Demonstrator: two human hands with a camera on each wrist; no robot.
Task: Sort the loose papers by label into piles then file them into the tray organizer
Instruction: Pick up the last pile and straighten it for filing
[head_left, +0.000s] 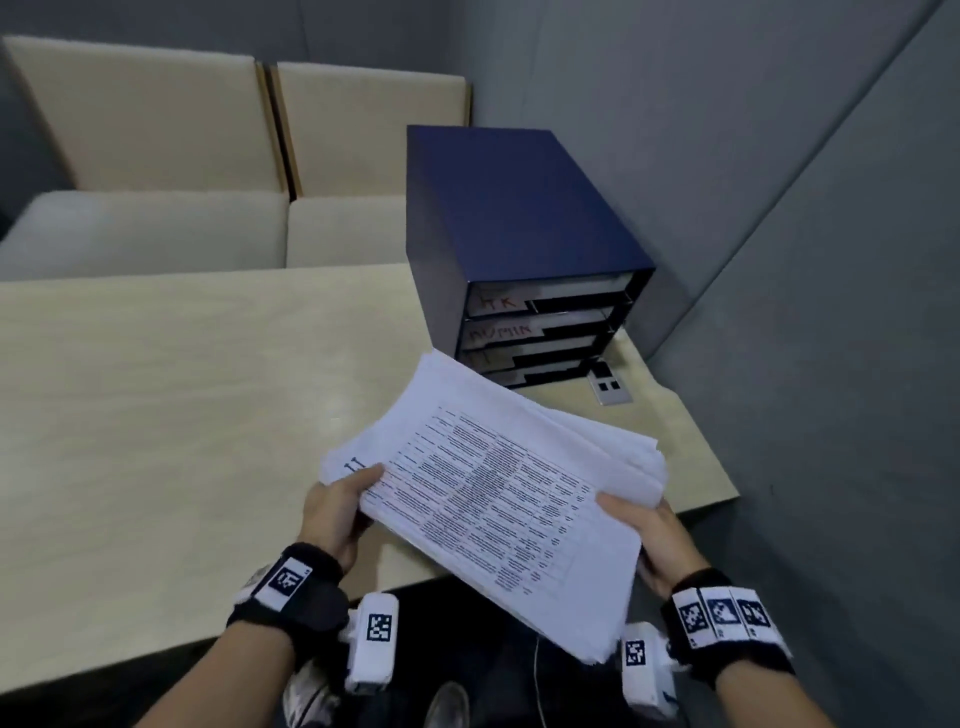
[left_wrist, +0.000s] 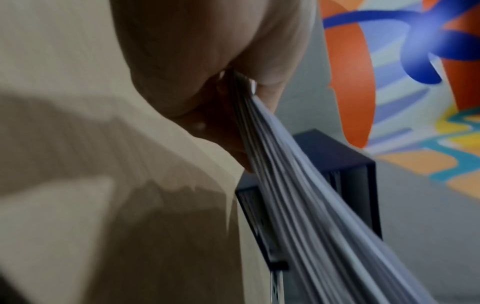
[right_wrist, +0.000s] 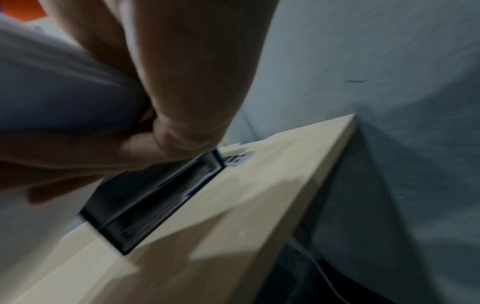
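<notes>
My left hand (head_left: 337, 506) gripped the left edge of the stack of papers (head_left: 498, 499), thumb on top near a handwritten mark at the corner, fingers curled under; the left wrist view showed the sheet edges (left_wrist: 298, 185) pinched in that hand (left_wrist: 207, 61) and fanning away, blurred. My right hand (head_left: 657, 540) held the right side of the same stack, thumb on the top sheet, fingers wrapped underneath; in the right wrist view the hand (right_wrist: 182, 92) pressed against the underside of the paper (right_wrist: 64, 92), also blurred. Both wrists wore black bands with white tag markers. The stack was held in the air, tilted, over the near right part of the table (head_left: 182, 405), with its near corner past the table edge; the top sheet carried a printed table of small text, unreadable. The sheets were not squared, several poking out on the right. Just beyond the stack stood the dark blue tray organizer (head_left: 519, 228) on the table's far right corner, against the grey wall (head_left: 779, 208), its front drawers bearing handwritten labels I could not read reliably. A small metal outlet plate (head_left: 610, 387) sat in the tabletop right beside the organizer's front corner. Behind the table, two beige cushioned seats (head_left: 208, 156) side by side. Shoes (head_left: 311, 696) were visible below the table edge.
</notes>
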